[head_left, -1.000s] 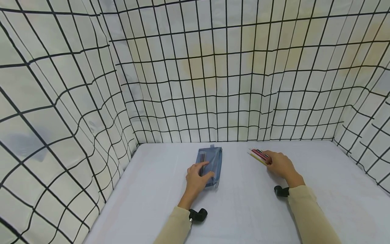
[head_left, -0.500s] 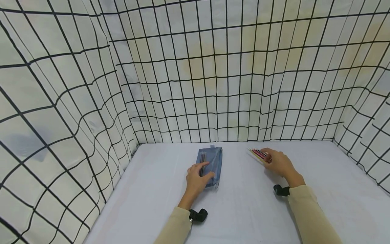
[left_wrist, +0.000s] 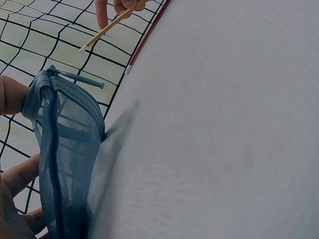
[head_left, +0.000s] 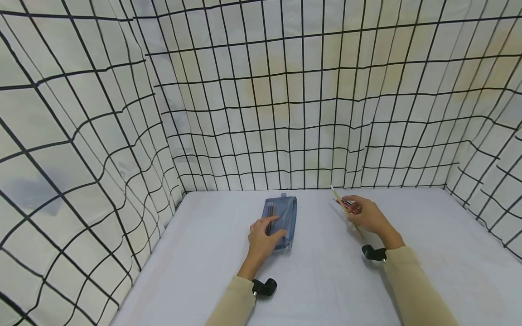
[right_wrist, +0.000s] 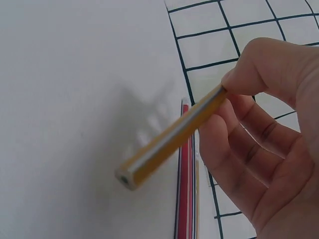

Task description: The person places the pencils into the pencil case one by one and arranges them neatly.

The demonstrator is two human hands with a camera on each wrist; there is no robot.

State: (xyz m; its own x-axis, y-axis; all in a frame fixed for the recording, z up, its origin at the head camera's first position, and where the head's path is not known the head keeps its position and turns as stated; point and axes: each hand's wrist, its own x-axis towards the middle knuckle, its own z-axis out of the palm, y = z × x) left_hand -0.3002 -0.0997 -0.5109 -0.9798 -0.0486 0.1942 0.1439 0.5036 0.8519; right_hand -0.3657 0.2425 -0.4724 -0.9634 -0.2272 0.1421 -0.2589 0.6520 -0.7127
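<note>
A blue mesh pencil case (head_left: pixel 288 213) lies on the table, with several dark pencils (head_left: pixel 271 209) showing through its left side. My left hand (head_left: pixel 260 240) holds it near its front end, thumb and fingers spread across the top. In the left wrist view the case's zipped end (left_wrist: pixel 55 129) faces the camera. To the right, my right hand (head_left: pixel 372 219) pinches a yellow pencil (right_wrist: pixel 174 137) between thumb and fingers, tilted and raised off the table. Under that hand lie several other pencils, one of them red (right_wrist: pixel 184 199), partly hidden by the fingers.
White cloth covers the table (head_left: pixel 318 280). A white backdrop with black netting (head_left: pixel 261 113) rises behind the table and along both sides. Each wrist carries a small black camera, the left one (head_left: pixel 265 287) close to the tabletop.
My right hand has separated the yellow pencil from the bundle and swung it more upright, its tip now higher. The other pencils lie beneath. The left hand and case have stayed put.
</note>
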